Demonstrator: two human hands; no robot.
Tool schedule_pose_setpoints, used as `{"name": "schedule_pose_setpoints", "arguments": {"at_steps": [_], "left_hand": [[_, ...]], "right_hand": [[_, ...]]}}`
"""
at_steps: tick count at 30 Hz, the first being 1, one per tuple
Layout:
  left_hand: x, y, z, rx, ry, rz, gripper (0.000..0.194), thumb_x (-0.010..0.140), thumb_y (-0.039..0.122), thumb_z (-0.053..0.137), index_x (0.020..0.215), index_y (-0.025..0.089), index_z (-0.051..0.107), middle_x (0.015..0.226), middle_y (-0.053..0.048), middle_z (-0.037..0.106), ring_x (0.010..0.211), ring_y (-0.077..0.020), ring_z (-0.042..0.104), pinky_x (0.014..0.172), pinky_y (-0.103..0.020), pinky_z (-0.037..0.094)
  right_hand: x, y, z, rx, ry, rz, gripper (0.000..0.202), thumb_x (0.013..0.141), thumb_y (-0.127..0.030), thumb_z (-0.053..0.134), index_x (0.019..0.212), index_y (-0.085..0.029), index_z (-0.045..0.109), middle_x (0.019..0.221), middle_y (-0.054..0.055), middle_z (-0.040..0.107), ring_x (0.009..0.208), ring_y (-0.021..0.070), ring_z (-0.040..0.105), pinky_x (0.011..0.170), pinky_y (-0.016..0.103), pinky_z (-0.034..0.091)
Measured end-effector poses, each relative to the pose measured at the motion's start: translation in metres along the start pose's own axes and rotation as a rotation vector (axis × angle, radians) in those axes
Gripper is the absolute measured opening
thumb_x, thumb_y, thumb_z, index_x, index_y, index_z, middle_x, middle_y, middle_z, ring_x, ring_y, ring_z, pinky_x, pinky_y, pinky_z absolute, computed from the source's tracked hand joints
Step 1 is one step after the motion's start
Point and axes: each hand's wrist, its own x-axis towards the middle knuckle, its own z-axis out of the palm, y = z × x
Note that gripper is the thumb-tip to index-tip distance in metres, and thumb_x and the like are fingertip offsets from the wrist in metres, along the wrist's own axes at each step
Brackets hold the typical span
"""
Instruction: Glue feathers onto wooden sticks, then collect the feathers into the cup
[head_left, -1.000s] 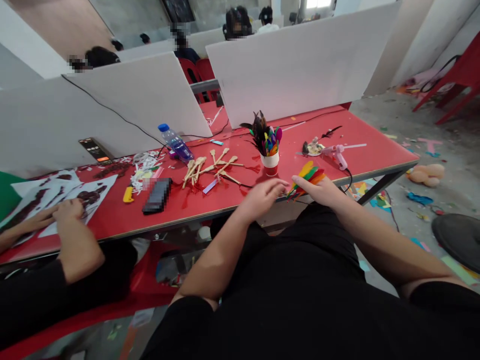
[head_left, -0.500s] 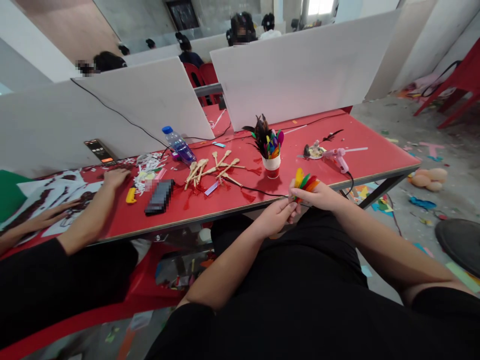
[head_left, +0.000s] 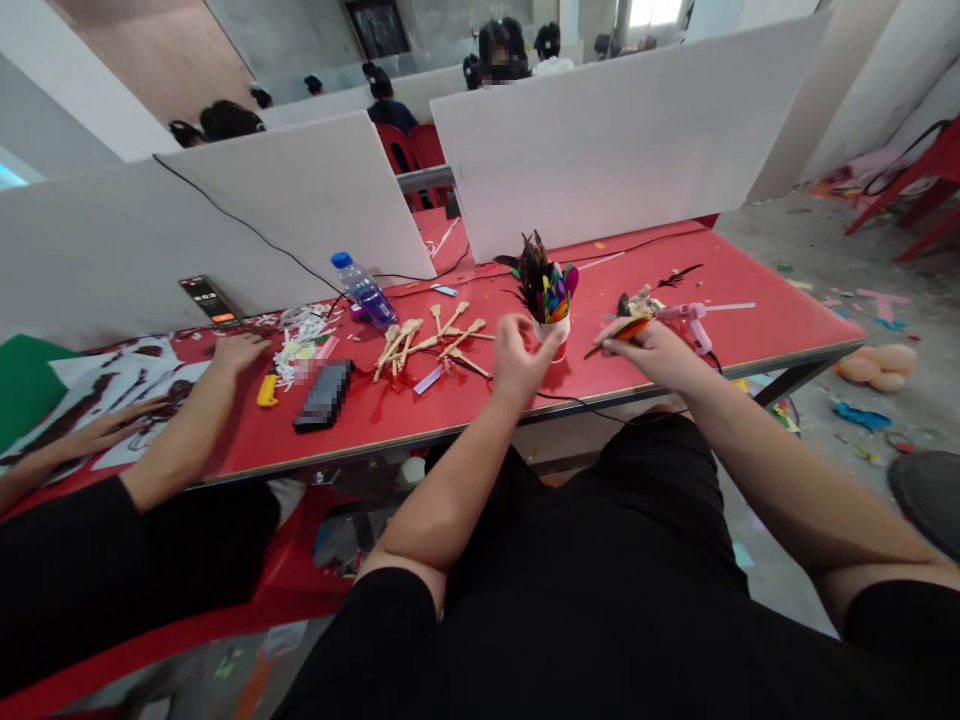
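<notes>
A cup full of dark and coloured feathers stands upright on the red table. Beside its left side is my left hand, fingers apart, holding nothing; whether it touches the cup is hard to tell. My right hand pinches a small bunch of coloured feathers to the right of the cup. Just behind that hand lies a pink glue gun, near a small messy pile and a loose dark feather.
Wooden sticks with red tassels, a bottle, a black device and a phone lie to the left. Another person's hands rest at the far left. White panels line the back edge. A black cable crosses the front.
My hands have separated. The left moved forward to the cup and opened; the right moved forward and to the right, keeping the feathers. The view has shifted slightly.
</notes>
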Motion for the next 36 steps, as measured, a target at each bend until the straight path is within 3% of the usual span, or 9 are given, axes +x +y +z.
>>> {"name": "schedule_pose_setpoints", "arguments": {"at_steps": [2, 3, 6, 10, 16, 24, 31, 33, 36], "left_hand": [[0.037, -0.01, -0.007, 0.055, 0.26, -0.054, 0.065, 0.085, 0.052, 0.095, 0.133, 0.02, 0.064, 0.141, -0.017, 0.067, 0.132, -0.0318, 0.066, 0.119, -0.047, 0.052], [0.055, -0.013, -0.01, 0.047, 0.272, -0.07, 0.081, 0.076, 0.048, 0.103, 0.14, 0.02, 0.062, 0.149, -0.019, 0.065, 0.141, -0.0345, 0.063, 0.123, -0.049, 0.05], [0.104, -0.018, -0.01, -0.061, 0.02, -0.052, 0.096, 0.066, 0.037, 0.109, 0.148, 0.019, 0.063, 0.154, -0.02, 0.068, 0.149, -0.0378, 0.063, 0.128, -0.05, 0.05], [0.135, -0.021, -0.007, -0.121, -0.202, -0.056, 0.082, 0.065, 0.029, 0.108, 0.138, 0.012, 0.074, 0.146, -0.021, 0.077, 0.144, -0.042, 0.069, 0.129, -0.053, 0.05], [0.144, -0.036, 0.001, -0.291, -0.167, -0.086, 0.068, 0.065, 0.028, 0.104, 0.126, 0.007, 0.079, 0.138, -0.022, 0.082, 0.139, -0.041, 0.073, 0.125, -0.048, 0.055], [0.149, -0.048, 0.0, -0.285, -0.223, -0.089, 0.04, 0.068, 0.027, 0.098, 0.098, 0.01, 0.08, 0.107, -0.013, 0.086, 0.123, -0.0377, 0.077, 0.112, -0.044, 0.062], [0.136, -0.052, 0.007, -0.424, -0.126, -0.093, 0.043, 0.083, 0.037, 0.09, 0.117, 0.012, 0.081, 0.13, -0.012, 0.085, 0.134, -0.0327, 0.073, 0.123, -0.044, 0.057], [0.13, -0.049, 0.01, -0.471, -0.146, -0.119, 0.04, 0.088, 0.04, 0.088, 0.117, 0.013, 0.082, 0.128, -0.012, 0.085, 0.135, -0.0331, 0.073, 0.124, -0.046, 0.057], [0.124, -0.046, 0.014, -0.507, -0.173, -0.146, 0.036, 0.095, 0.044, 0.084, 0.116, 0.015, 0.082, 0.121, -0.012, 0.086, 0.133, -0.0341, 0.075, 0.123, -0.05, 0.057]], "right_hand": [[0.016, 0.005, -0.009, -0.07, 0.073, -0.048, 0.039, 0.091, -0.06, 0.085, 0.102, -0.023, 0.084, 0.096, 0.009, 0.082, 0.096, 0.0279, 0.077, 0.098, 0.048, 0.064], [0.025, 0.007, -0.013, -0.095, 0.097, -0.073, 0.038, 0.09, -0.06, 0.085, 0.1, -0.023, 0.084, 0.098, 0.01, 0.083, 0.096, 0.0287, 0.077, 0.099, 0.049, 0.064], [0.051, 0.011, -0.019, -0.144, 0.126, -0.119, 0.036, 0.091, -0.059, 0.083, 0.096, -0.024, 0.084, 0.101, 0.011, 0.084, 0.095, 0.0297, 0.078, 0.097, 0.049, 0.064], [0.072, 0.01, -0.019, -0.227, 0.112, -0.132, 0.033, 0.094, -0.054, 0.081, 0.1, -0.022, 0.085, 0.097, 0.01, 0.085, 0.091, 0.0291, 0.077, 0.09, 0.045, 0.061], [0.093, -0.003, -0.007, -0.398, 0.104, -0.214, 0.021, 0.101, -0.037, 0.075, 0.106, -0.02, 0.086, 0.102, 0.01, 0.083, 0.089, 0.0255, 0.071, 0.086, 0.039, 0.054], [0.122, -0.015, 0.008, -0.688, -0.172, -0.067, 0.007, 0.094, -0.027, 0.082, 0.091, -0.021, 0.081, 0.076, 0.006, 0.073, 0.075, 0.0235, 0.066, 0.072, 0.035, 0.044], [0.123, -0.013, 0.02, -0.749, -0.328, -0.04, 0.018, 0.098, -0.034, 0.076, 0.087, -0.021, 0.08, 0.07, 0.006, 0.071, 0.069, 0.0225, 0.061, 0.068, 0.036, 0.04], [0.117, -0.016, 0.02, -0.81, -0.328, -0.042, 0.017, 0.096, -0.035, 0.077, 0.086, -0.021, 0.079, 0.072, 0.007, 0.073, 0.069, 0.0235, 0.061, 0.067, 0.037, 0.038], [0.107, -0.019, 0.015, -0.847, -0.196, -0.117, 0.017, 0.093, -0.038, 0.078, 0.093, -0.021, 0.081, 0.079, 0.009, 0.076, 0.072, 0.0257, 0.064, 0.069, 0.038, 0.04]]}}
